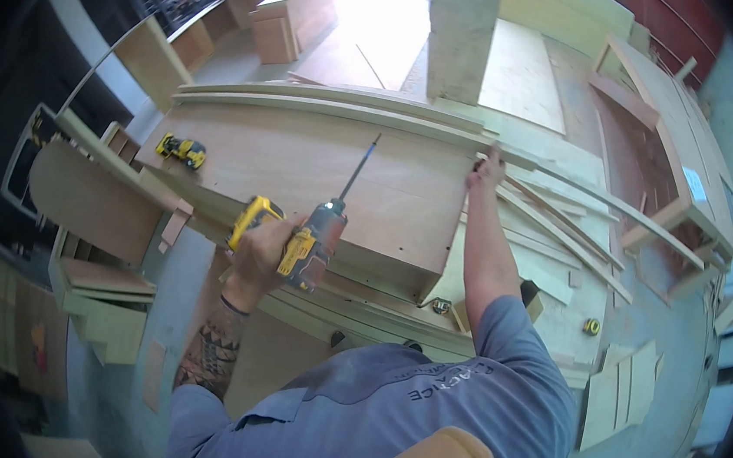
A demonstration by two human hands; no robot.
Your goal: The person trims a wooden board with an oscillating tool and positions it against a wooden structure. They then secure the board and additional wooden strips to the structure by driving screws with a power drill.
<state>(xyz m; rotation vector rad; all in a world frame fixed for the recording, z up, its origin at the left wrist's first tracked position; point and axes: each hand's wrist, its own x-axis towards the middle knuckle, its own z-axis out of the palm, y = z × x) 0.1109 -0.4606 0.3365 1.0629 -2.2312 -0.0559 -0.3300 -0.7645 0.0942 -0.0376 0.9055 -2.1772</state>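
Note:
My left hand [262,250] is wrapped round the grip of a yellow and black cordless drill [311,246]. A long thin bit [360,169] points up from the drill over the plywood cabinet panel [337,161]. At the panel's far right corner, my right hand [487,172] is closed on the edge of a long wooden strip [410,126]; its fingertips are partly hidden. That strip lies along the panel's far edge. A second yellow and black cordless tool [181,151] rests on the panel's left end.
Loose wooden strips [562,233] lie right of the cabinet. A tape measure [592,326] sits on the right, with another [440,306] near the cabinet's corner. A post [461,45] rises behind. A wooden frame [679,143] stands right, a rounded panel [95,196] left.

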